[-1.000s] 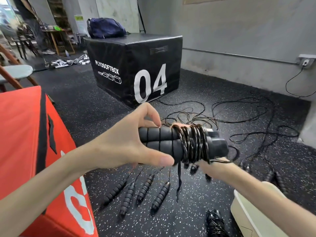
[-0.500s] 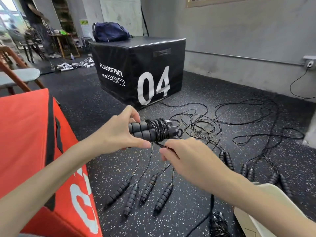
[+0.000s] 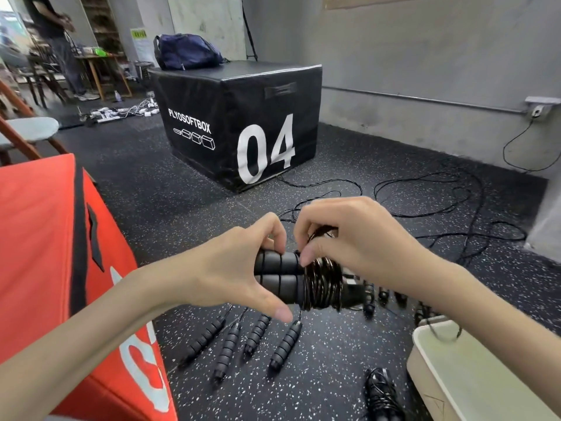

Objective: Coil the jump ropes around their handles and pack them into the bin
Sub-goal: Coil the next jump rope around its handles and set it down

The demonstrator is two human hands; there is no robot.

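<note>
We saw the left hand [image 3: 230, 268] hold the pair of black foam handles [image 3: 280, 276] in the air above the floor, thumb below and fingers curled over the top. The coiled rope [image 3: 323, 284] was wound around the handles just beside that hand. The right hand [image 3: 352, 238] was above the coil, its thumb and index finger pinching a strand of rope. Four more handles [image 3: 258, 338] lay on the speckled floor [image 3: 182, 192] below. The white bin [image 3: 473, 369] stood at the lower right.
</note>
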